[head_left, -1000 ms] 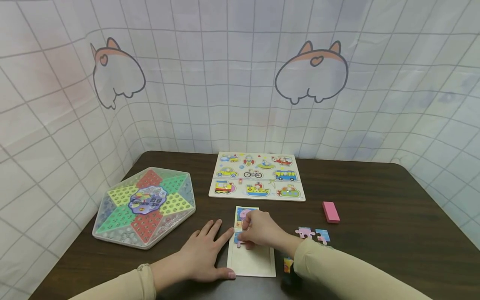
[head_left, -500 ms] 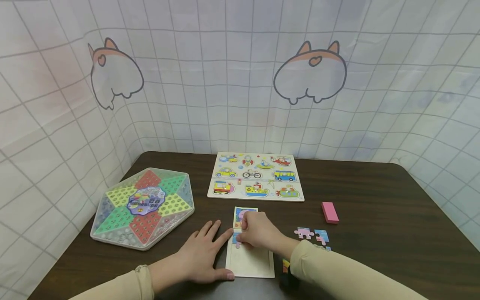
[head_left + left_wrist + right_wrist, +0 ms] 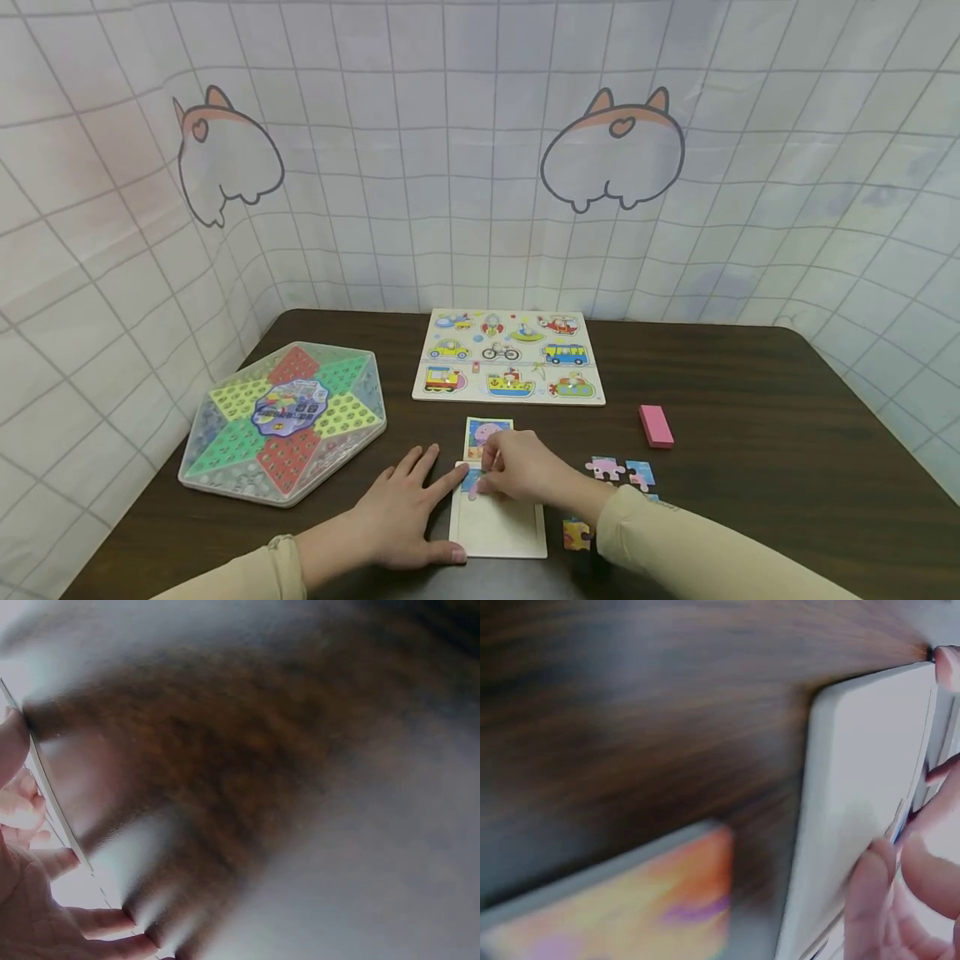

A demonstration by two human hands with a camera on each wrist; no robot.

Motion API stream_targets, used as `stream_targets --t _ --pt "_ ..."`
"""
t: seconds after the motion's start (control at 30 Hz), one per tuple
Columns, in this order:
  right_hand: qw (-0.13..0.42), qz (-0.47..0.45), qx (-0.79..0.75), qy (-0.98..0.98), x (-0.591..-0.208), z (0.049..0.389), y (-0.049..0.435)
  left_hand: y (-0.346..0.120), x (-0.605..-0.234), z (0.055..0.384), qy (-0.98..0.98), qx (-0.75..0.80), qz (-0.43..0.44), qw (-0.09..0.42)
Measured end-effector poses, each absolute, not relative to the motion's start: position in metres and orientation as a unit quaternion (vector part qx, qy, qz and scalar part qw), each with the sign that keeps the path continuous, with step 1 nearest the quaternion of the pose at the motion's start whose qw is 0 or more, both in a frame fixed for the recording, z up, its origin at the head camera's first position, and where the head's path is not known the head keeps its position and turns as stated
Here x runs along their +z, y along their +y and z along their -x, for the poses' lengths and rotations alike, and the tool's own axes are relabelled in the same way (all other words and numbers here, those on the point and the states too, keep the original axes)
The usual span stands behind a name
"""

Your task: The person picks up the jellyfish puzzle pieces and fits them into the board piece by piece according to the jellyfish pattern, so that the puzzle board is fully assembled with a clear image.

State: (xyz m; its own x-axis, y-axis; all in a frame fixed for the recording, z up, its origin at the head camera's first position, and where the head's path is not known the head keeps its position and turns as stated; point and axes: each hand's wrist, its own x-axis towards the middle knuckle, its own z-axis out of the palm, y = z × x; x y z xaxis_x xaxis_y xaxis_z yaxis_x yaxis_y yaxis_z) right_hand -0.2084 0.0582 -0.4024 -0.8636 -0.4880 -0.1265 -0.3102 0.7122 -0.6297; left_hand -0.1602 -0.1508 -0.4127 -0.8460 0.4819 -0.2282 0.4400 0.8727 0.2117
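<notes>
A pale shallow puzzle tray (image 3: 498, 533) lies on the dark table, with a small picture card (image 3: 487, 433) at its far edge. My right hand (image 3: 528, 473) is over the tray's upper part, its thumb and fingertips pinching a blue and pink jigsaw piece (image 3: 472, 483) at the tray's upper left corner. The right wrist view shows the fingers close to the tray surface (image 3: 866, 750), with the piece mostly hidden. My left hand (image 3: 401, 517) rests spread on the table, thumb and index finger touching the tray's left edge. In the left wrist view its fingers look extended.
Several loose jigsaw pieces (image 3: 605, 468) lie right of the tray, including a yellow-orange one (image 3: 576, 535) by the right sleeve. A pink block (image 3: 656, 427) is farther right. Behind stands a vehicle peg board (image 3: 517, 367); a hexagonal Chinese checkers box (image 3: 288, 425) is at left.
The head view has tilted up slightly and shifted right. Both hands keep nearly the same places at the tray. The yellow-orange piece shows more beside the right sleeve.
</notes>
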Motion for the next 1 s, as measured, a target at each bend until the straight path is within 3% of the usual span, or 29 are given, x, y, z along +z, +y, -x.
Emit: stream_targets --t 0.17,0.4,0.8,1.0 --pt "0.154 0.308 -0.245 0.906 -0.399 0.202 0.075 -0.15 -0.413 0.16 0.957 0.076 -0.239 0.143" --pt "0.125 0.419 -0.117 0.892 -0.398 0.194 0.083 -0.151 -0.413 0.16 0.958 0.077 -0.239 0.141" --pt "0.12 0.428 -0.061 0.894 -0.395 0.19 0.081 -0.152 -0.412 0.161 0.955 0.095 -0.24 0.147" --pt "0.166 0.402 -0.118 0.893 -0.384 0.194 0.088 -0.151 -0.412 0.161 0.956 0.09 -0.236 0.152"
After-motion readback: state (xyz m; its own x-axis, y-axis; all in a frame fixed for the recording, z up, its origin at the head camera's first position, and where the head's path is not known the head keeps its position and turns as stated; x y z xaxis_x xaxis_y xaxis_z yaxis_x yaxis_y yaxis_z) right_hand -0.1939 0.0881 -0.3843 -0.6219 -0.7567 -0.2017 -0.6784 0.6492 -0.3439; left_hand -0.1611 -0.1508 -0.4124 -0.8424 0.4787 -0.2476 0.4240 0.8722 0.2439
